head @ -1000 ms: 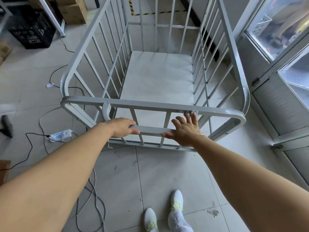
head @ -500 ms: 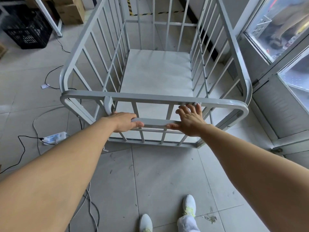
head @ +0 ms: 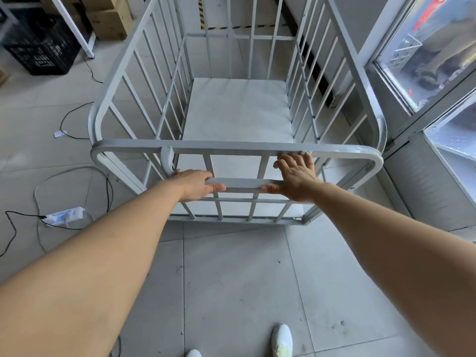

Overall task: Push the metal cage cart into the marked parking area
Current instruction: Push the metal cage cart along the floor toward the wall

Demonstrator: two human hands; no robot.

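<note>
A grey metal cage cart (head: 237,146) with barred sides and a flat empty floor stands in front of me on the tiled floor. My left hand (head: 197,184) is wrapped around the flat handle bar (head: 242,183) on the cart's near side. My right hand (head: 296,177) presses flat on the same bar, fingers spread and reaching up to the top rail. Yellow-and-black floor tape (head: 231,27) shows beyond the cart's far end.
A glass door and window frame (head: 401,140) run close along the cart's right side. On the left floor lie a white power strip (head: 64,215) and loose cables. A black crate (head: 41,47) and cardboard boxes (head: 108,19) stand at the far left. My white shoes (head: 282,340) are below.
The cart has rolled forward, away from me, towards the striped tape. Both hands stayed on the handle bar, and my feet stepped forward behind it.
</note>
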